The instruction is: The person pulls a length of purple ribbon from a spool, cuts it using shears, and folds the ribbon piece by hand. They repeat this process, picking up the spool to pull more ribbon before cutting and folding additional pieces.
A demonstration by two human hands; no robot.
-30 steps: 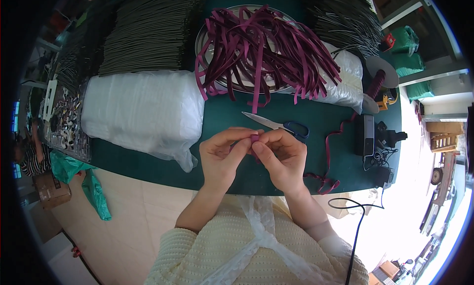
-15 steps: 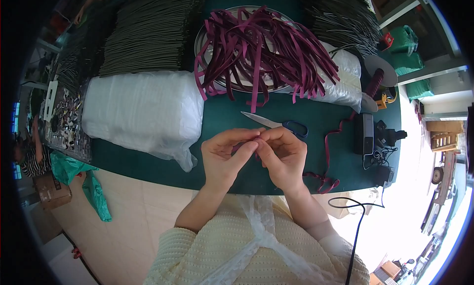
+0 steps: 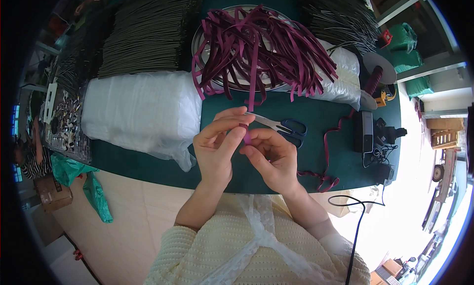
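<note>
A narrow plum-coloured ribbon (image 3: 248, 138) is held up between my two hands, above the near edge of the green table. The thumb and index finger of my left hand (image 3: 216, 149) pinch its folded end, the other fingers raised. Curled loosely around the short length below is my right hand (image 3: 274, 159), its thumb and fingertips against the ribbon; part of this grip is hidden. More ribbon (image 3: 326, 151) trails across the table on the right, up to a spool (image 3: 376, 77). Just beyond my fingers lie scissors (image 3: 284, 128) with dark blue handles, their blade tip behind my left fingertips.
A round metal tray (image 3: 198, 47) heaped with cut plum strips (image 3: 261, 50) stands at the back. White plastic-wrapped bundles (image 3: 143, 107) and dark thin stems (image 3: 148, 33) lie left. A small black device (image 3: 364, 133) with cables sits right. A green table (image 3: 222, 181) carries everything.
My hands have moved slightly left and drawn apart from a close joint pinch. The ribbon piece between them now shows, and more of the scissors is visible.
</note>
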